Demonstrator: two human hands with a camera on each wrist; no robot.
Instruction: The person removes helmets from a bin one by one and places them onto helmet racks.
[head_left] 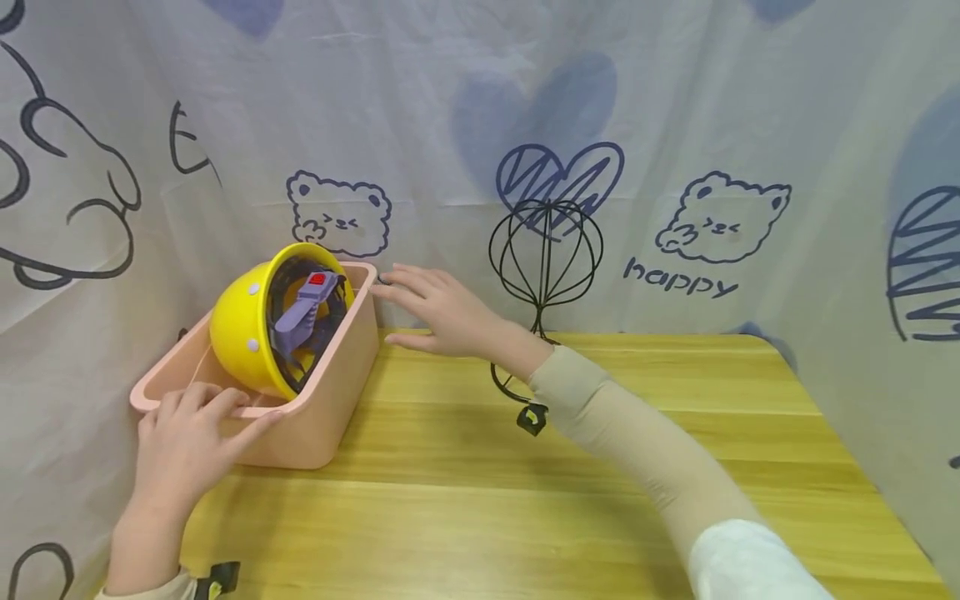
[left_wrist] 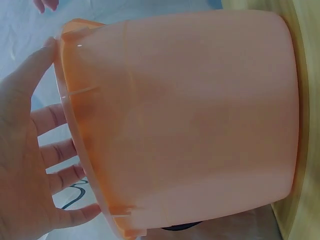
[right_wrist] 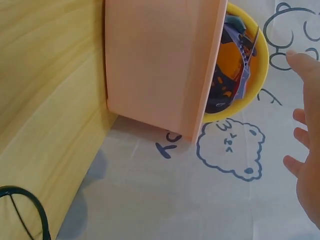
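A yellow hard hat (head_left: 243,329) lies tilted on its side in a pink plastic bin (head_left: 352,367), its inside facing right. Purple straps (head_left: 303,312) with a red part show inside the hat. My left hand (head_left: 183,442) grips the bin's near rim, fingers over the edge and thumb along the outside. The left wrist view shows those fingers passing behind the rim (left_wrist: 82,155). Beside the bin's far right corner, my right hand (head_left: 442,312) hovers with fingers spread and holds nothing. In the right wrist view, that hand (right_wrist: 310,125) is apart from the bin.
A black wire stand (head_left: 542,304) with a balloon-shaped top and ring base stands behind my right forearm, on the wooden table (head_left: 450,525). White curtains (head_left: 420,125) printed with hearts and bears enclose the table's back and sides.
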